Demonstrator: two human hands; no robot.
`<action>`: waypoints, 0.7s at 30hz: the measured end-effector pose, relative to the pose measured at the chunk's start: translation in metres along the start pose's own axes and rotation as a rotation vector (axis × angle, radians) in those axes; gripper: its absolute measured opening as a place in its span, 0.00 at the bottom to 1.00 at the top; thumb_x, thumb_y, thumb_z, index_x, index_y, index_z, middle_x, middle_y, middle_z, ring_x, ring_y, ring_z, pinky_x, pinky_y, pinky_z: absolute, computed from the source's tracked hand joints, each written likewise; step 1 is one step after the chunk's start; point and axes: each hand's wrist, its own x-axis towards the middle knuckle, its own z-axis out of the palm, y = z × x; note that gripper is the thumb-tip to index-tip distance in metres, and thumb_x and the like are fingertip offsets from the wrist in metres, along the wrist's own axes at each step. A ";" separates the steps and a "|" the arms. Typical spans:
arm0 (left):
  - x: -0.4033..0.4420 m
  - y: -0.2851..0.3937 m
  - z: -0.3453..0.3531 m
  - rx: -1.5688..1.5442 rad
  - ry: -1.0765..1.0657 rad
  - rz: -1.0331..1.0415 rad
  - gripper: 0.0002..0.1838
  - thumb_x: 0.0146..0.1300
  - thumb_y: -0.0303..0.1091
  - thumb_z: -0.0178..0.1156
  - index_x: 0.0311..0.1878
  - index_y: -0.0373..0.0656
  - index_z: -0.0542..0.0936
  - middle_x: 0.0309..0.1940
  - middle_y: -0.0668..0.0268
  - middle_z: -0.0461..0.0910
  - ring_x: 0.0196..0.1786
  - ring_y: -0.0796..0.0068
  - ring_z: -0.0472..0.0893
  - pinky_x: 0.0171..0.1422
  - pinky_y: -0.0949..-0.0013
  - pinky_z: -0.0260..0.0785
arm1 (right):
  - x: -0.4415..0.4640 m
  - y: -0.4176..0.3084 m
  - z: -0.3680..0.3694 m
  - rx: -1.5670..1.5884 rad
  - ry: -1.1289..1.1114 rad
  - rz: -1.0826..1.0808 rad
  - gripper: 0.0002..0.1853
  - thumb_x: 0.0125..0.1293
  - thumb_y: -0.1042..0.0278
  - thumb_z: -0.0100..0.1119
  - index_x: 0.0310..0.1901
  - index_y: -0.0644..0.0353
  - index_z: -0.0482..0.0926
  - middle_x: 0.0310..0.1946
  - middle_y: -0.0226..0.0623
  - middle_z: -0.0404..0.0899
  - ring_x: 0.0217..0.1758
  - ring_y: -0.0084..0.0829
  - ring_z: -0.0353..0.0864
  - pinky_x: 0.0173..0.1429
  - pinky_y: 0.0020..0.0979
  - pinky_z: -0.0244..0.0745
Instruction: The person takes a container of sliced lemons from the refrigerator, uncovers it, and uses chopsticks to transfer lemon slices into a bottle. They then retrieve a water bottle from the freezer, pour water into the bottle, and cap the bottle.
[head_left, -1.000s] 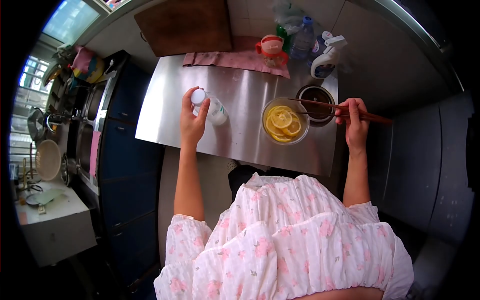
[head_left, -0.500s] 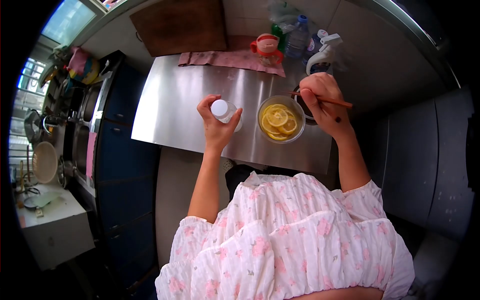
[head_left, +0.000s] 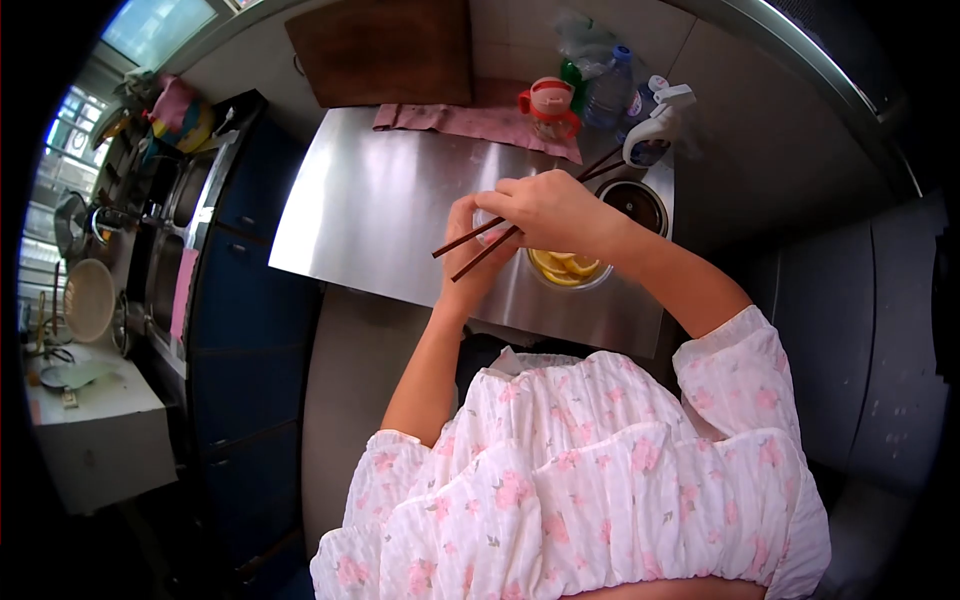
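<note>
Chopsticks [head_left: 468,237] are showing reddish brown, lemon slices [head_left: 560,266] are reading yellow. Tabletop [head_left: 350,205] is shining silver-grey, cloth [head_left: 440,119] is showing dusty pink, cup lid [head_left: 550,97] coral red. Board [head_left: 385,55] is reading dark brown, cabinets [head_left: 250,370] dark blue. Blouse [head_left: 600,490] is carrying pink flowers, grey-green leaves on white.

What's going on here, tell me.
The person's left hand has its fingers around a pale container, mostly hidden by the right hand, which is close over it and holds two chopsticks. A clear bowl of lemon slices stands on the metal counter, partly blocked from view.
</note>
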 end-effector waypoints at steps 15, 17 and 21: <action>0.014 0.001 -0.018 -0.079 -0.278 -0.052 0.25 0.47 0.33 0.70 0.47 0.38 0.71 0.41 0.60 0.74 0.44 0.65 0.76 0.49 0.67 0.68 | 0.000 0.014 -0.034 0.144 -0.047 -0.172 0.19 0.55 0.70 0.63 0.50 0.52 0.73 0.39 0.37 0.79 0.40 0.39 0.80 0.43 0.33 0.75; 0.015 -0.006 -0.019 -0.089 -0.226 -0.027 0.26 0.47 0.33 0.70 0.48 0.38 0.71 0.41 0.60 0.74 0.44 0.66 0.75 0.49 0.68 0.67 | -0.014 0.019 -0.042 0.273 -0.005 0.002 0.19 0.55 0.71 0.63 0.50 0.52 0.72 0.41 0.36 0.79 0.41 0.38 0.80 0.43 0.32 0.75; 0.012 -0.009 -0.029 -0.150 -0.169 -0.106 0.28 0.47 0.32 0.71 0.51 0.40 0.70 0.42 0.64 0.73 0.45 0.71 0.73 0.52 0.70 0.66 | -0.086 0.031 -0.041 0.461 0.042 0.542 0.22 0.55 0.66 0.63 0.50 0.55 0.66 0.35 0.43 0.80 0.37 0.42 0.80 0.45 0.34 0.73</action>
